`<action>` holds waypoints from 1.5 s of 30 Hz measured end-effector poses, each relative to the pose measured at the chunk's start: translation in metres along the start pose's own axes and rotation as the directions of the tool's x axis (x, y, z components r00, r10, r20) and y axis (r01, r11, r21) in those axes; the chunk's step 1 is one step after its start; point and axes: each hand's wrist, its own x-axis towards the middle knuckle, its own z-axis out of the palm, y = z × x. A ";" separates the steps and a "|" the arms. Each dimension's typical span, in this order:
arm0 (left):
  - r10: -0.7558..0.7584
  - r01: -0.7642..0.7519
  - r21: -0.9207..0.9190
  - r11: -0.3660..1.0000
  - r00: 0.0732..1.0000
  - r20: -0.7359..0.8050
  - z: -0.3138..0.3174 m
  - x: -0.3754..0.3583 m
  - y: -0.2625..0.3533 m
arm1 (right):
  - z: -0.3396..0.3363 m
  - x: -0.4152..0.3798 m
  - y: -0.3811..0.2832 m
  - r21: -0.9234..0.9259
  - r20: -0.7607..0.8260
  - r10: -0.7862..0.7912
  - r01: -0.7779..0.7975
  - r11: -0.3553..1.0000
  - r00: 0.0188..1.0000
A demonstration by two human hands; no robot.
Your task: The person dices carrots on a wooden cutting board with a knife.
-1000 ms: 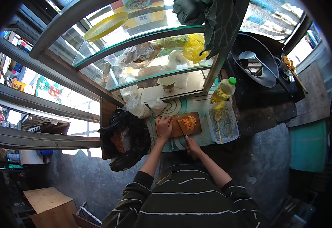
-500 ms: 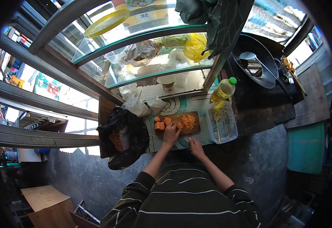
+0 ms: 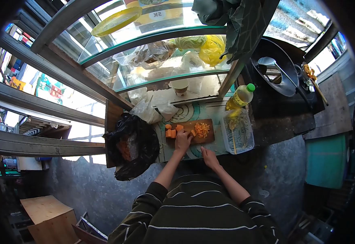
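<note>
A wooden cutting board (image 3: 206,141) lies on the patterned tabletop. On its left part sit several orange carrot chunks (image 3: 171,133), and on its right part is a heap of small chopped carrot (image 3: 202,130). My left hand (image 3: 182,142) reaches over the middle of the board, its fingertips closed against a carrot piece (image 3: 193,132). Close to the board's front edge is my right hand (image 3: 210,158), its fingers curled. Whatever it grips is hidden or too small to make out.
A black plastic bag (image 3: 145,158) stands at the left. To the right are a clear plastic tub (image 3: 248,140), an oil bottle (image 3: 242,97) with a green cap, and a wok (image 3: 285,87) on the stove. A glass display case (image 3: 165,81) rises behind the board.
The view has shifted slightly. My left hand stays at the carrot piece, which now looks narrower beside its fingertips. My right hand keeps nearly the same place.
</note>
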 end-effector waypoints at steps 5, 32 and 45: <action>0.014 -0.014 0.011 1.000 1.000 0.002 0.001 0.000 0.000 | -0.003 -0.002 -0.006 -0.030 0.008 0.003 -0.003 1.000 1.000; 0.520 -0.644 0.308 0.700 0.755 0.398 -0.015 0.038 -0.010 | -0.006 0.013 -0.003 -0.020 0.073 0.052 -0.051 0.999 0.996; 0.392 -0.437 0.364 0.823 0.899 0.194 -0.010 0.015 -0.005 | -0.005 -0.007 0.025 0.127 0.026 0.136 -0.138 0.982 0.990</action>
